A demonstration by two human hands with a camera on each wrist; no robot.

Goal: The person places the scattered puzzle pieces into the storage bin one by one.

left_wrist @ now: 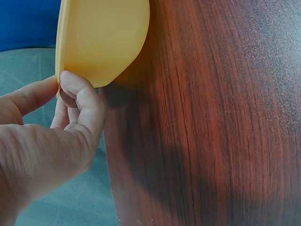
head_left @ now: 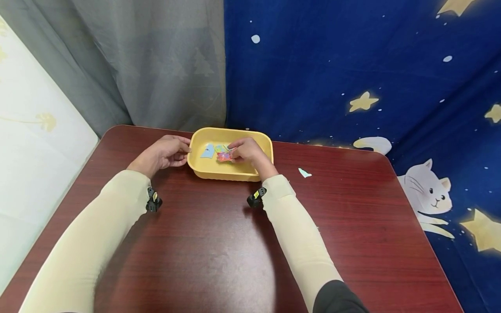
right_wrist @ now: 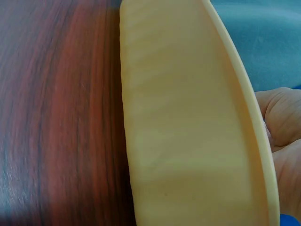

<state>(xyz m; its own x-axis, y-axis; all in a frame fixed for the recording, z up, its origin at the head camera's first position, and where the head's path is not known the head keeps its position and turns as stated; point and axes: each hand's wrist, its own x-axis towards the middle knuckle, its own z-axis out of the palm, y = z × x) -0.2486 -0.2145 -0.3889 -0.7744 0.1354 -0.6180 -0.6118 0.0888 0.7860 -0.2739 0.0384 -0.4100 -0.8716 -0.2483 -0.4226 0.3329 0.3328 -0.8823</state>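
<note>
A yellow plastic basin (head_left: 219, 176) stands at the far edge of the table. At its left end my left hand (head_left: 170, 152) pinches the rim between thumb and finger, as the left wrist view shows on the basin wall (left_wrist: 106, 37). My right hand (head_left: 249, 151) reaches down inside and pinches a red and purple paper piece (head_left: 224, 157). A light blue piece (head_left: 208, 151) and a yellow-green piece (head_left: 220, 148) lie beside it. In the right wrist view the basin's side (right_wrist: 183, 117) hides the fingertips of that hand.
One pale green scrap (head_left: 304, 173) lies on the dark red table (head_left: 203, 243), right of the basin. Behind the table hang a grey curtain (head_left: 164, 65) and a blue starry curtain (head_left: 313, 78). A white patterned cloth (head_left: 35, 152) borders the left side.
</note>
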